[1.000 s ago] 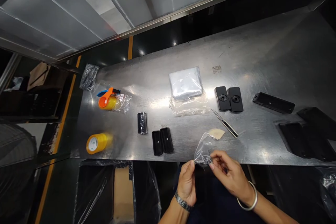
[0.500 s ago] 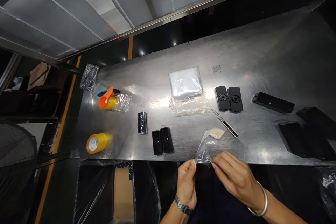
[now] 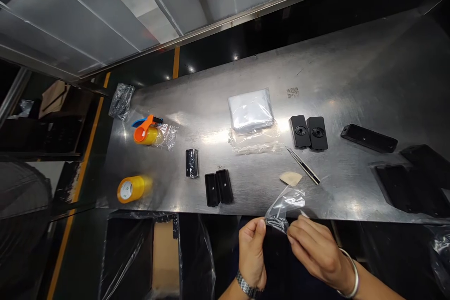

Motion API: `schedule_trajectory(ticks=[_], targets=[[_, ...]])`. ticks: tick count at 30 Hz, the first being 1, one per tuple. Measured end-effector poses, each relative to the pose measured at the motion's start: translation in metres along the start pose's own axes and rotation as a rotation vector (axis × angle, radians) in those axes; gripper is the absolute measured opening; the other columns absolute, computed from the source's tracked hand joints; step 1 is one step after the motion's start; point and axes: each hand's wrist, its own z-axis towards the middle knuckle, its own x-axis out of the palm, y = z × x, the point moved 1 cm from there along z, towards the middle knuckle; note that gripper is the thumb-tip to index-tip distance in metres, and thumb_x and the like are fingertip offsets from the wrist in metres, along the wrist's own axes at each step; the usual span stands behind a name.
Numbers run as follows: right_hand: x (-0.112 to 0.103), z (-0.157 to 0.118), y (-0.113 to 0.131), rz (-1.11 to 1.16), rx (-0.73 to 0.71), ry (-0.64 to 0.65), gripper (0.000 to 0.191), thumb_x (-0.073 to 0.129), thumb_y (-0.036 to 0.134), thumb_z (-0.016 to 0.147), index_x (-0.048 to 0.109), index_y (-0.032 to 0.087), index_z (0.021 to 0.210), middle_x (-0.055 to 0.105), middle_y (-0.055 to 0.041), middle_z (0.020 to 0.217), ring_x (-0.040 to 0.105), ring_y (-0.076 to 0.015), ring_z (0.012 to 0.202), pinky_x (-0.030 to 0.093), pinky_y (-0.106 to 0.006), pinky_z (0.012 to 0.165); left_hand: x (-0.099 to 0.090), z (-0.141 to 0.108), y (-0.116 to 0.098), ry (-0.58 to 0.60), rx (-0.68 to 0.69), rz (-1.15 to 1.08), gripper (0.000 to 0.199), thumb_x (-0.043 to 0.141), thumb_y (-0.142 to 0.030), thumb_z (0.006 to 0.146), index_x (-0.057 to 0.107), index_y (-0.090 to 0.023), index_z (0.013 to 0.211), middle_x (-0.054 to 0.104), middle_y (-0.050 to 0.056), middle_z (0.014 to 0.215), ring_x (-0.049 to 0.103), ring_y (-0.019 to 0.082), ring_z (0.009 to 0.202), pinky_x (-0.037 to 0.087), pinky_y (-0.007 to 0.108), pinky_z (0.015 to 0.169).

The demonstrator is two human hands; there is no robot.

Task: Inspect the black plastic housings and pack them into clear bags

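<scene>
A clear plastic bag (image 3: 285, 205) is stretched between my two hands at the table's near edge. My left hand (image 3: 252, 246) pinches its left corner between thumb and fingers. On the other side, my right hand (image 3: 312, 243) has its fingers closed on the bag's right side. Just beyond the bag lies a small cream-coloured wedge-shaped piece (image 3: 291, 178). A slim utility knife (image 3: 303, 165) rests beside it, slanting away to the upper left. Two black cases with round discs (image 3: 308, 132) stand side by side past the knife.
A stack of clear bags (image 3: 251, 111) lies mid-table. Leftward are two open black shells (image 3: 218, 187), a wrapped black piece (image 3: 191, 163), a yellow tape roll (image 3: 131, 189) and an orange tape dispenser (image 3: 145, 130). More black shells (image 3: 369, 138) lie at right. A plastic-lined box (image 3: 165, 253) stands below the table.
The bag has come nearer to me and away from the cream piece, which it overlapped before. Both hands have shifted slightly down and to the right, still gripping it.
</scene>
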Motion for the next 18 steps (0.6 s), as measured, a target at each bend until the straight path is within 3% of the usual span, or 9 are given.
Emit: schedule_trajectory(ticks=[4, 6, 13, 16, 18], targets=[[0.007, -0.009, -0.005, -0.036, -0.107, 0.034, 0.021, 0.046, 0.003, 0.078, 0.053, 0.017, 0.092, 0.059, -0.0043, 0.067, 0.050, -0.0163, 0.059, 0.041, -0.029, 0.054, -0.001, 0.000, 0.002, 0.039, -0.056, -0.092, 0.025, 0.054, -0.035, 0.083, 0.064, -0.012, 0.080, 0.064, 0.005, 0.069, 0.057, 0.016, 0.070, 0.043, 0.028, 0.071], [0.011, -0.012, -0.004, 0.008, -0.090, 0.062, 0.019, 0.045, 0.002, 0.079, 0.051, 0.017, 0.089, 0.057, -0.0038, 0.066, 0.048, -0.0158, 0.058, 0.040, -0.029, 0.054, -0.002, -0.001, 0.002, 0.035, -0.054, -0.086, 0.026, 0.054, -0.036, 0.083, 0.064, -0.012, 0.079, 0.063, 0.005, 0.068, 0.056, 0.015, 0.067, 0.043, 0.027, 0.070], [0.022, -0.026, 0.007, 0.261, 0.269, 0.053, 0.013, 0.040, 0.012, 0.087, 0.047, 0.020, 0.080, 0.049, -0.0004, 0.066, 0.049, -0.0132, 0.059, 0.040, -0.026, 0.054, -0.006, -0.004, 0.002, 0.018, -0.029, -0.031, 0.024, 0.055, -0.035, 0.082, 0.060, -0.013, 0.076, 0.057, 0.001, 0.065, 0.049, 0.012, 0.064, 0.038, 0.023, 0.063], [0.025, -0.027, 0.005, 0.427, 0.566, 0.001, 0.007, 0.042, 0.025, 0.089, 0.048, 0.022, 0.086, 0.052, 0.0002, 0.070, 0.052, -0.0131, 0.061, 0.044, -0.024, 0.056, -0.007, -0.006, 0.003, 0.006, -0.044, -0.024, 0.026, 0.056, -0.036, 0.082, 0.054, -0.014, 0.069, 0.050, -0.002, 0.061, 0.043, 0.009, 0.060, 0.035, 0.022, 0.060], [0.028, -0.024, 0.005, 0.537, 0.747, 0.003, 0.014, 0.046, 0.034, 0.087, 0.048, 0.021, 0.094, 0.055, 0.0000, 0.073, 0.055, -0.0139, 0.063, 0.047, -0.024, 0.058, -0.007, -0.007, 0.005, 0.011, -0.045, 0.005, 0.027, 0.056, -0.037, 0.081, 0.053, -0.014, 0.068, 0.049, -0.002, 0.063, 0.042, 0.009, 0.062, 0.035, 0.022, 0.062]])
